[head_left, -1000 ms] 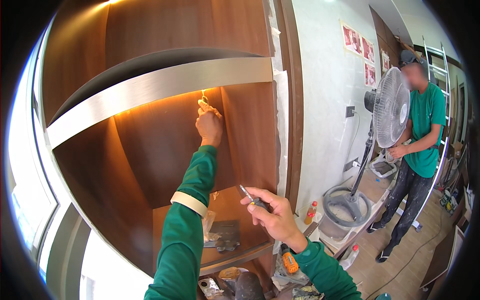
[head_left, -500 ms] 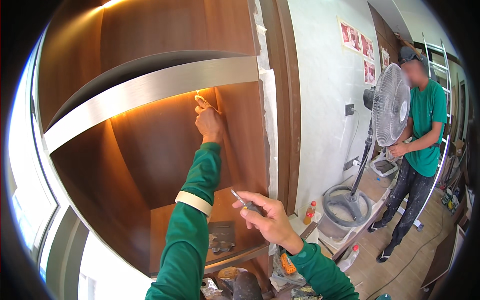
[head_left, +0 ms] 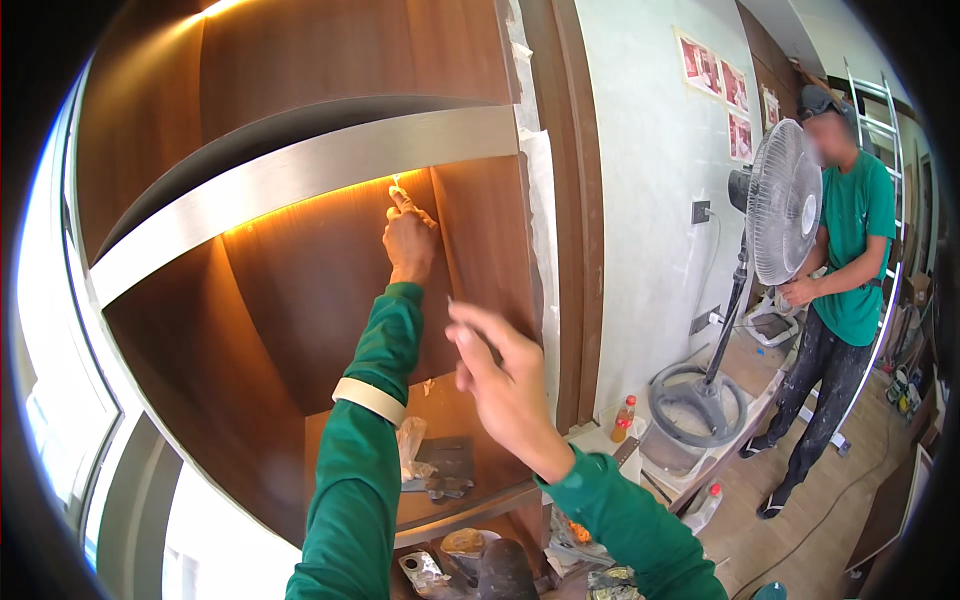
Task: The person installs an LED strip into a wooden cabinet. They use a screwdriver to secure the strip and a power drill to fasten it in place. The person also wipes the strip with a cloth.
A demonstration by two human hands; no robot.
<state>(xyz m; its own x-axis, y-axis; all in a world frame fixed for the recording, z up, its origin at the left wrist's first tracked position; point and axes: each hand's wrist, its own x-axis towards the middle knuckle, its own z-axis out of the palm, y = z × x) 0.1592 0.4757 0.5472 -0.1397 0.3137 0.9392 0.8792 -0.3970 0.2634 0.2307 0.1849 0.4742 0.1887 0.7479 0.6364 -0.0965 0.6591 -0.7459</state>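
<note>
Up at the lit underside of the curved steel-faced shelf (head_left: 330, 163), my left hand (head_left: 408, 240) pinches at a small pale piece beside the LED strip; what exactly it holds is too small to tell. My right hand (head_left: 500, 390) is raised below and right of it, blurred, closed on a slim screwdriver-like tool whose tip barely shows past the fingers. Both hands are in front of the brown wooden alcove (head_left: 280, 310). On the board below lie a crumpled plastic bag (head_left: 415, 450) and dark flat pieces (head_left: 450, 470).
A co-worker in green (head_left: 850, 220) stands at the right behind a standing fan (head_left: 780, 200), hands at its underside. A ladder (head_left: 880, 120), a bottle (head_left: 625, 420), an orange drill (head_left: 578, 530) and a cable on the floor are nearby. A bright window (head_left: 50, 350) is at the left.
My right hand has moved up and slightly left toward my left hand, with the tool now mostly hidden by it. My left hand has shifted slightly left and stays at the strip.
</note>
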